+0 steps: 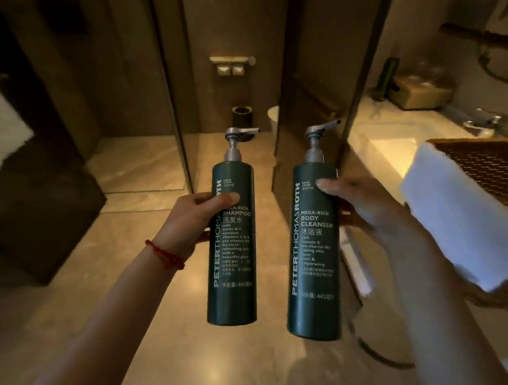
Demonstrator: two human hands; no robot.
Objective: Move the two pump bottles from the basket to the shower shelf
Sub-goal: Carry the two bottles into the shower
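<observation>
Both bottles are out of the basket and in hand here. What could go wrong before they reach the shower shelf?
1. Each tall dark green pump bottle, shampoo in the left hand and body cleanser in the right hand, is held one-handed around the upper body; a slipping grip could drop one on the polished stone floor.
2. The glass partition edge stands just ahead; a silver pump head might knock it.

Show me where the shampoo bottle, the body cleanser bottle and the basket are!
shampoo bottle [235,257]: head view, on its label.
body cleanser bottle [313,249]: head view, on its label.
basket [496,164]: head view, on its woven inside.
</observation>
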